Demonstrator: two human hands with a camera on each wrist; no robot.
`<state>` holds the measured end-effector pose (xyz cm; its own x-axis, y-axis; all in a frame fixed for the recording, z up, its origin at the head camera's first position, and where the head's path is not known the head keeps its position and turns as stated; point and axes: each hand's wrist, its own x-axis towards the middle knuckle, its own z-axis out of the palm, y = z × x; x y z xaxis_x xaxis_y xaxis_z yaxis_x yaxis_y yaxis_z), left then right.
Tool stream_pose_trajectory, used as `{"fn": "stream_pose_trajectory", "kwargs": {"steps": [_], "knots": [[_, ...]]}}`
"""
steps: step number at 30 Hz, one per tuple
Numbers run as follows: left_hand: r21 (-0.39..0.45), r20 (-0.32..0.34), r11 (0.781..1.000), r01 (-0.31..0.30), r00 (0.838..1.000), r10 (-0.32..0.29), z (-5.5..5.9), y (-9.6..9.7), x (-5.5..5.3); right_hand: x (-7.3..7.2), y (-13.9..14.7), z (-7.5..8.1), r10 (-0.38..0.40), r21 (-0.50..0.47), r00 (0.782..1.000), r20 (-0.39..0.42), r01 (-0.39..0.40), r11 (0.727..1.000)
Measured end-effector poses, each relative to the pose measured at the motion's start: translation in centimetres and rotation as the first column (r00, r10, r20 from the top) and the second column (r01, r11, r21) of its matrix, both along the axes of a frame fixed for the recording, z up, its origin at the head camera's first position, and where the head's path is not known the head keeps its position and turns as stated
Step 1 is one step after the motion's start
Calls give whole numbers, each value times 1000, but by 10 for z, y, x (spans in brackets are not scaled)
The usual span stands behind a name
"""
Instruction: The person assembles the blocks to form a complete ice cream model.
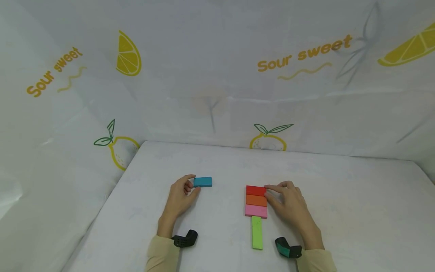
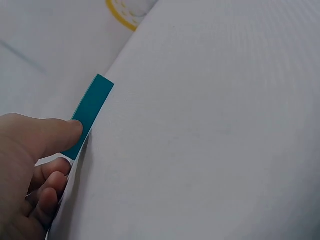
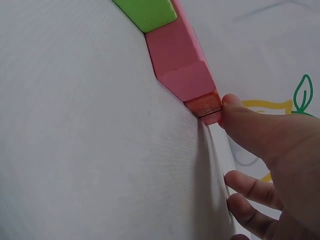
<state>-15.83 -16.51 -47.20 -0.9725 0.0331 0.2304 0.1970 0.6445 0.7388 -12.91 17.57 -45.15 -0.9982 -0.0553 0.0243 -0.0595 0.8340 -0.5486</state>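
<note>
A white printed sheet (image 1: 204, 56) rises beyond both hands, and a white table (image 1: 221, 160) lies beneath them. The right hand (image 1: 290, 204) has thumb and forefinger close together at the near end of a red block (image 1: 255, 190), just to its left; whether it pinches or only touches the block, I cannot tell. The left hand (image 1: 179, 198) holds a blue block (image 1: 202, 182) between thumb and finger, the block reaching out to that hand's right.

Left of the right hand, red, an orange block (image 1: 255, 200) and a pink block (image 1: 256, 211) lie side by side, touching, red farthest from the person. A narrow green block (image 1: 257, 232) meets pink's near edge end-on, nearer the person than the right hand's fingers.

Judging by this layout, four blocks are already joined up; only blue remains apart, well left of the right hand. No container shows; the joined blocks lie directly on the table.
</note>
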Motion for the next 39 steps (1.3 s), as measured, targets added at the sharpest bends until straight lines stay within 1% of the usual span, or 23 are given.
{"fn": "stream_pose_trajectory", "kwargs": {"steps": [4, 11, 22, 24, 35, 39], "knots": [[-42, -12, 999, -2, 1000, 2, -2, 2, 0, 0, 0, 0, 4, -7, 1000, -10, -4, 1000], [-75, -31, 997, 7, 999, -9, -2, 3, 0, 0, 1, 0, 11, -15, 1000, -29, -12, 1000], [-69, -31, 998, -2, 1000, 0, -3, 3, 0, -1, 1, -1, 6, -5, 1000, -26, -7, 1000], [-72, -39, 997, -1, 999, -2, -3, 3, 0, 0, 1, 0, 6, -5, 1000, -24, -6, 1000], [-72, -5, 997, 4, 1000, -5, -1, 5, 1, -1, 1, 0, 3, -9, 1000, -12, -3, 1000], [-87, -19, 996, 6, 1000, -8, -1, 5, 2, -1, 1, 0, 3, -3, 1000, -4, -3, 1000]]}}
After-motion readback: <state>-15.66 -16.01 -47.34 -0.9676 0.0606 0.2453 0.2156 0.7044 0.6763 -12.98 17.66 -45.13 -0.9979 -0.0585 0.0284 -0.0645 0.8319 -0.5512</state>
